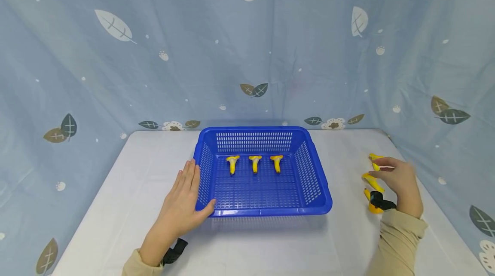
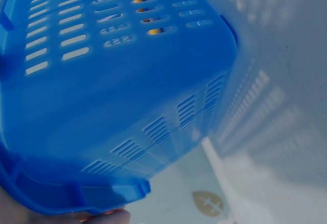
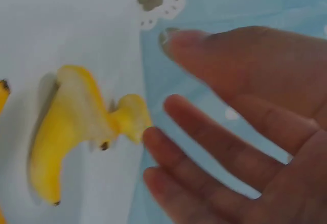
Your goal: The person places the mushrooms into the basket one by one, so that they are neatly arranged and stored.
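Note:
A blue plastic basket (image 1: 267,212) with slotted walls stands mid-table. Three yellow banana-shaped pieces (image 1: 233,165), pale at their flared ends, lie in a row inside it. My left hand (image 1: 179,207) lies with extended fingers along the basket's left rim, thumb at the front corner; fingertips (image 2: 110,217) show under the rim in the left wrist view. At the right, my right hand (image 1: 402,181) hovers by more such pieces, thumb and fingers apart with nothing between them. A curved banana piece (image 3: 48,142) and a smaller-looking one (image 3: 134,117) lie before its fingers in the right wrist view.
A white cloth (image 1: 348,241) covers the table. Behind and beside it hangs a blue curtain (image 1: 185,69) with leaf and flower prints. Partly behind the right wrist's black camera (image 1: 380,200) lies another yellow piece (image 1: 374,210).

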Tool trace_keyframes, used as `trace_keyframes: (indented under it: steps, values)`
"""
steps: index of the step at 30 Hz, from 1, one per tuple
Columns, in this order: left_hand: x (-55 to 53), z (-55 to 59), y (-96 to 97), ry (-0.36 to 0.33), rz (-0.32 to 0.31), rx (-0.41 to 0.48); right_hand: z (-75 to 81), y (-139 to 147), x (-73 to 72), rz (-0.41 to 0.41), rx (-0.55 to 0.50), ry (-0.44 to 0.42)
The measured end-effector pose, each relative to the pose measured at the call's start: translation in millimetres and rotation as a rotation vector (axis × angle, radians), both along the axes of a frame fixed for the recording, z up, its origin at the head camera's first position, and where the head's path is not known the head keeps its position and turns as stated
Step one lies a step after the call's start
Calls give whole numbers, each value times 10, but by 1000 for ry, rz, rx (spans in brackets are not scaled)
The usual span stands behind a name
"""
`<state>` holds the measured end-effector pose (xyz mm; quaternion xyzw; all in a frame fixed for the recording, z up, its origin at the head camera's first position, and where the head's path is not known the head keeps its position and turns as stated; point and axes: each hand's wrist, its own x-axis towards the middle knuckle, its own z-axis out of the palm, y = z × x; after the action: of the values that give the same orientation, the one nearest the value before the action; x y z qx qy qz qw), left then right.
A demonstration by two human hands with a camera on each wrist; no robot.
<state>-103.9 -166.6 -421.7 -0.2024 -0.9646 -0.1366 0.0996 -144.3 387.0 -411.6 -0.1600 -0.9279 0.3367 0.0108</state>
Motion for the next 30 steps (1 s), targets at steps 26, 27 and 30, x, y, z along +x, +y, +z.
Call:
trace_keyframes:
  steps: [26,27,30]
  values:
    - [9,-1,26,14,12,-11,-323,181,-123,-77,-60,-176]
    - [10,-3,24,13,13,-12,-325,175,-125,-83,-60,-179]
    - [17,-7,24,10,11,-5,-326,161,-127,-100,-65,-189]
